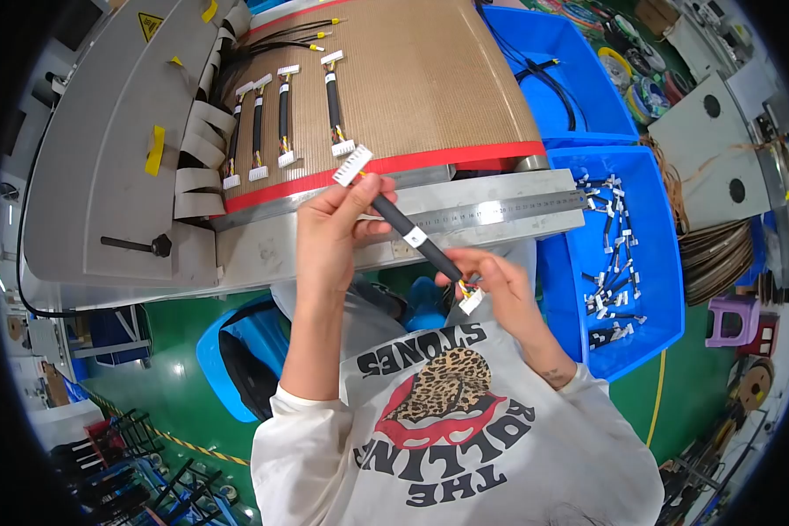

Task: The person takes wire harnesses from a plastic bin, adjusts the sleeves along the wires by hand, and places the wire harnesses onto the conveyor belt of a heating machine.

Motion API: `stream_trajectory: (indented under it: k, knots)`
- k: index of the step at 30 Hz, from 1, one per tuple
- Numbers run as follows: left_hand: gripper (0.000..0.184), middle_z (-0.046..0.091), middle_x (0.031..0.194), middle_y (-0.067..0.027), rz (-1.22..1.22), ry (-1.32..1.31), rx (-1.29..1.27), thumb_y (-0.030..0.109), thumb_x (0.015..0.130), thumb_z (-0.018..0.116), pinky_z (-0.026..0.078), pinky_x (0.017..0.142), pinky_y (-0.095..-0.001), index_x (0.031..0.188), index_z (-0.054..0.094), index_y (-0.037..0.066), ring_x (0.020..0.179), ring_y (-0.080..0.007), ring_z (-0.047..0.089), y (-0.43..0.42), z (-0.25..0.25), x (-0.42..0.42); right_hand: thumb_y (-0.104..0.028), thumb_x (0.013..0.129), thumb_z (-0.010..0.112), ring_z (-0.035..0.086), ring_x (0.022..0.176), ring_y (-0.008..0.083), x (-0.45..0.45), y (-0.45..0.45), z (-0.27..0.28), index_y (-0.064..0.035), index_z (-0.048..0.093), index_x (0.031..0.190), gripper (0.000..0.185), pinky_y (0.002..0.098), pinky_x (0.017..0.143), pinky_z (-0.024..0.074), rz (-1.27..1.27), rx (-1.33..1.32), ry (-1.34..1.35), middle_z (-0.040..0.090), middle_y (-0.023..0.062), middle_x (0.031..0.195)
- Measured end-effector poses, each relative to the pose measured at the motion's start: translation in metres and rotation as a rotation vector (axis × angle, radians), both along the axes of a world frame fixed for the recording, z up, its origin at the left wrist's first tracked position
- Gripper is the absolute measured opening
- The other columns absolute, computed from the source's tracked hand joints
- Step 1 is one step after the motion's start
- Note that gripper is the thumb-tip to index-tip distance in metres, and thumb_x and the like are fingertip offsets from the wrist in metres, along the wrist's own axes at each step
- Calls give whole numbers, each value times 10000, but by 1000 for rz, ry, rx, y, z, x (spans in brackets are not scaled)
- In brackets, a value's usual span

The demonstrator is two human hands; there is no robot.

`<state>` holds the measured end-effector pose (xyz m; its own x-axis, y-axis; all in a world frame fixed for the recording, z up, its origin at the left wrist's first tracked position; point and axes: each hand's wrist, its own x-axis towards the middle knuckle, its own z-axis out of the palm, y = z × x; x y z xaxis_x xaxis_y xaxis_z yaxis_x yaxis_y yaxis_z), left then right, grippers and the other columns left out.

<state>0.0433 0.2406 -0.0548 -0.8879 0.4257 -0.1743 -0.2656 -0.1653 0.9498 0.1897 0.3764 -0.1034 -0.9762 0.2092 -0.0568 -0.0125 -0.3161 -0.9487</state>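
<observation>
A short black-sleeved wire harness (401,223) with a white label runs slantwise between my two hands, above the front edge of the machine. My left hand (331,230) pinches its upper end just below a wide white connector (352,165). At the lower end, the fingers of my right hand (500,282) close around the sleeve near the coloured wires, with a smaller white connector (472,303) sticking out below. Several similar harnesses lie on the brown ribbed belt (430,79) beyond, one of them (333,101) close to the held connector.
A steel ruler (491,210) lies along the machine's metal front edge (280,238). To the right, a blue bin (666,263) holds many small harnesses, and another blue bin (587,53) holds black cables. The grey machine cover (114,158) stands left, a blue chair (223,364) below.
</observation>
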Motion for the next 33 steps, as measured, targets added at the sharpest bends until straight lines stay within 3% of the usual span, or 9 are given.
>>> stream_trajectory:
  k: [3,4,7,10,15,20,23,27,33]
  knots:
    - [225,603,760,-121,30,-6,12,157,835,535,517,507,-197,862,590,-59,642,-122,593,-1,2,-4,-74,737,630,527,732,137,10,-2,9,-11,496,1102,394,222,628,461,-200,370,103,550,73,911]
    - [229,601,759,-118,43,-31,24,152,835,534,523,511,-203,883,583,-66,642,-125,592,-1,0,-4,3,628,690,544,756,172,13,-3,13,-12,525,1051,454,255,621,468,-233,541,107,526,86,963]
    - [235,597,788,-122,83,-73,107,146,839,526,529,539,-209,928,572,-66,665,-128,592,1,-7,-2,-4,649,672,550,756,203,12,0,0,-14,551,997,368,271,595,459,-345,1010,363,532,100,936]
    - [231,594,882,-127,-7,-120,367,132,811,568,528,590,-226,945,578,-56,764,-141,590,2,-5,12,18,641,657,554,722,231,10,3,2,4,564,953,326,287,566,446,-416,1059,464,546,116,922]
    - [224,590,906,-122,-223,-271,216,83,799,573,531,661,-251,973,571,-58,780,-142,587,10,-11,44,26,607,665,571,722,260,6,8,12,14,576,891,297,312,604,465,-434,1145,570,572,143,888]
    - [262,607,863,-129,-248,-231,165,44,776,589,528,666,-254,1014,554,-62,757,-157,601,7,-5,44,-85,603,711,527,841,236,5,20,20,-78,615,927,338,313,655,499,-458,1398,603,517,64,895]
    - [282,605,863,-140,-195,-235,256,32,766,595,525,673,-260,1023,537,-65,755,-166,606,10,-1,51,-71,610,701,513,782,204,4,30,20,-88,638,893,291,311,691,507,-467,1486,757,493,41,817]
    - [132,599,833,-157,-101,-334,478,23,750,608,530,662,-295,869,564,-16,788,-197,601,12,-5,57,-36,615,679,493,760,169,0,29,34,-92,639,908,300,319,722,510,-530,1492,795,486,23,791]
    - [69,603,845,-129,-34,-328,497,13,759,595,533,653,-301,822,591,-14,779,-191,589,14,-1,62,-39,639,669,483,776,161,-5,32,38,-86,623,925,294,321,740,508,-536,1464,859,494,18,805]
